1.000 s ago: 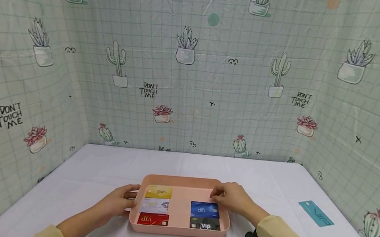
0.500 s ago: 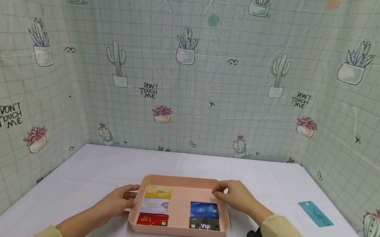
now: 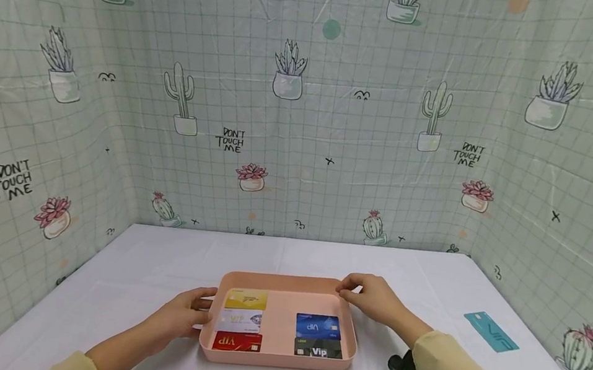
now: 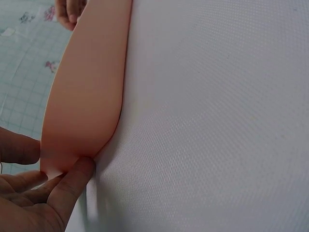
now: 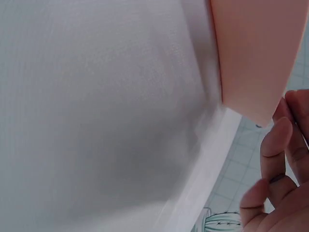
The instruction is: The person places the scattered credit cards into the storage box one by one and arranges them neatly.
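A pink tray (image 3: 275, 363) lies on the white table. Down its left side are a yellow card (image 3: 246, 299), a white VIP card (image 3: 239, 320) and a red VIP card (image 3: 236, 341). On its right side a blue card (image 3: 317, 326) lies above a black Vip card (image 3: 318, 348). My left hand (image 3: 181, 313) touches the tray's left wall from outside, fingers extended; the left wrist view shows its fingertips at the tray's corner. At the back right corner is my right hand (image 3: 374, 298), fingers loosely bent near the rim, with no card visible in it.
To the right on the table (image 3: 419, 276) lies a teal VIP card (image 3: 491, 331), apart from the tray. A black wrist device (image 3: 403, 366) sits below the right sleeve. Cactus-print cloth (image 3: 333, 121) surrounds the table at the back and sides.
My right hand has moved up and back from beside the blue card to the tray's back right corner. The left hand and the cards stay in place.
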`<state>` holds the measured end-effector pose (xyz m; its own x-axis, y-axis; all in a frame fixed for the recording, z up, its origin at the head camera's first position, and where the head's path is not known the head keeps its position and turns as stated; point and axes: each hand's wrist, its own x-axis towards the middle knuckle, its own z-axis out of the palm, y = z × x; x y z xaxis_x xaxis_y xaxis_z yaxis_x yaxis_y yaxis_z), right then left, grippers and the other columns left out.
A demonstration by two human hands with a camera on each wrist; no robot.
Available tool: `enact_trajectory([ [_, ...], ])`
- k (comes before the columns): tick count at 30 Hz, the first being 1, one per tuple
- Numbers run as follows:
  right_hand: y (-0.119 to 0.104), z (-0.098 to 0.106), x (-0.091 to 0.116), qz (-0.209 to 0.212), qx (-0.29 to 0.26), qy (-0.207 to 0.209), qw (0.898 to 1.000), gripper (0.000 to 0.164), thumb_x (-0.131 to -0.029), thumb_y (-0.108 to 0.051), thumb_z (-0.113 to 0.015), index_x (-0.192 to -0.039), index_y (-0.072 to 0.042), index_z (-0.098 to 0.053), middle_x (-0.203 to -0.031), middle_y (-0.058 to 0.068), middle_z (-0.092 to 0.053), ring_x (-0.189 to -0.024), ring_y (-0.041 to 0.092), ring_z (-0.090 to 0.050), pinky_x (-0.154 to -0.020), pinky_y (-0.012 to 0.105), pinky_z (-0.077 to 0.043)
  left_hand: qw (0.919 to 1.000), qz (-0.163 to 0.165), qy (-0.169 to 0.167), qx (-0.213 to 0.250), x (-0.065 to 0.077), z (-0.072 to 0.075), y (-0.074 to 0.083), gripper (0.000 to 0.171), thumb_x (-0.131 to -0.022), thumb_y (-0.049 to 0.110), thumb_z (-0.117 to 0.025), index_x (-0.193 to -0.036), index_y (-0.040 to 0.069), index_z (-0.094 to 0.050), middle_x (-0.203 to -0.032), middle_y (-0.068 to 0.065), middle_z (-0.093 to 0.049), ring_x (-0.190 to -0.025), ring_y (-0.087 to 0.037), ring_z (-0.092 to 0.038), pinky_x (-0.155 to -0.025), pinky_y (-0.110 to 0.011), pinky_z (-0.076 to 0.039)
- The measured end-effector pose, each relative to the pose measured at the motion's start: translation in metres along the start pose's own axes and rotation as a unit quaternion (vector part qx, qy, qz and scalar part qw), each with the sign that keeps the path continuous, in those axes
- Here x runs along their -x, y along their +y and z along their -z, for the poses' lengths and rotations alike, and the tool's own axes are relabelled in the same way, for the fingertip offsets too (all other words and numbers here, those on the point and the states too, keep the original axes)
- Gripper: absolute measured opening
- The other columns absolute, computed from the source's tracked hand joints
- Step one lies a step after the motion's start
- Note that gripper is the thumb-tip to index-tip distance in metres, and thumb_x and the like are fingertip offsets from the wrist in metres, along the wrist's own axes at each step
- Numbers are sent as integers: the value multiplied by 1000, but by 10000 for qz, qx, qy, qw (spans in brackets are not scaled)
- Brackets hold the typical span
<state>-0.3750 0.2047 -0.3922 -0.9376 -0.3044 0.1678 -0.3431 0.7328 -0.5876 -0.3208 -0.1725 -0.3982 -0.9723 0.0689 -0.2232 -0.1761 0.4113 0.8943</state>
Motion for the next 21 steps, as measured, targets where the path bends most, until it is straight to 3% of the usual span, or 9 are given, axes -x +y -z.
enact_trajectory([
  [11, 10, 7, 0, -168, 127, 105, 9997, 17, -98, -14, -62, -109, -10, -75, -111, 7, -73, -95, 21, -66, -84, 42, -57, 10000, -41, -23, -72, 0, 1, 1, 61, -95, -2, -60, -153, -3, -41, -147, -32, -51, -129, -44, -57, -95, -54, -58],
  [21, 35, 26, 5, -446, 539, 245, 9972, 17, -96, -14, -65, -108, -6, -74, -107, 10, -73, -94, 24, -66, -84, 46, -57, 10000, -31, -55, -63, -3, 0, 1, 61, -95, -3, -59, -153, -3, -41, -146, -32, -51, -127, -43, -58, -93, -53, -60],
])
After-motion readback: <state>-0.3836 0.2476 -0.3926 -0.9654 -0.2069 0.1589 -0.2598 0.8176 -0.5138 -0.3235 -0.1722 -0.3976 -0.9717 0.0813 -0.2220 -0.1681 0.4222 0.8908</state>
